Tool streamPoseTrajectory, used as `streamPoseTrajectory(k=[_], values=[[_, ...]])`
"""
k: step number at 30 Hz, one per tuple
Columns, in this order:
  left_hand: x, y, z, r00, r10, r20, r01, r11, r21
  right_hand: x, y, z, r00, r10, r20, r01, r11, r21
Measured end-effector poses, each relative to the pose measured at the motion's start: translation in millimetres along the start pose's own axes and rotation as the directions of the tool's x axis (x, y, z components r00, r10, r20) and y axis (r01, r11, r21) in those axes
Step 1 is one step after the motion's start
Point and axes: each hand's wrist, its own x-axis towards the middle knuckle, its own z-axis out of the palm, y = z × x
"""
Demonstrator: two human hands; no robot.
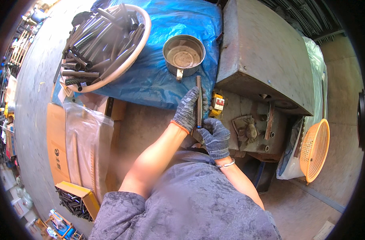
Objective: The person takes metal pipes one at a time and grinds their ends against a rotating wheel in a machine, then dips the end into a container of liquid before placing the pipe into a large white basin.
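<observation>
A dark metal tube stands nearly lengthwise in front of me, its far end pointing at a metal cup. My left hand, in a grey knit glove with an orange cuff, is wrapped round the tube's middle. My right hand, gloved alike, has its fingers closed at the tube's near end, where a bit of blue shows. Just beyond the tube, the round metal cup with a handle rests on blue plastic sheeting. A yellow switch box with a red-and-white breaker is close to the right hand.
A white basket heaped with dark tubes stands at the far left. To the right is a large grey metal machine housing, with an orange mesh basket beside it. An open carton of short dark pieces sits at lower left.
</observation>
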Motion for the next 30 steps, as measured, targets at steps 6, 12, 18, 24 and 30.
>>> streamPoseTrajectory(k=[6,12,18,24,30], values=[[-0.1,1.8,0.0,0.998,-0.025,0.065,0.028,0.998,-0.053,1.8,-0.6,-2.2,0.999,0.028,0.025,-0.028,0.999,0.023],[0.4,-0.4,5.3,0.999,-0.018,0.041,0.023,0.991,-0.134,2.6,-0.6,-2.2,1.000,0.008,0.008,-0.008,1.000,0.027],[1.1,-0.7,4.5,0.999,-0.022,0.037,0.028,0.983,-0.180,3.6,-6.9,-4.7,1.000,0.022,0.009,-0.022,1.000,0.022],[4.1,-5.1,-0.9,0.995,-0.021,0.095,0.044,0.968,-0.246,3.0,-5.2,-4.0,1.000,0.010,0.004,-0.010,1.000,0.014],[2.9,-7.1,-5.5,0.987,-0.030,0.156,0.073,0.958,-0.276,0.7,-6.0,-2.0,1.000,0.010,0.025,-0.010,1.000,0.022]])
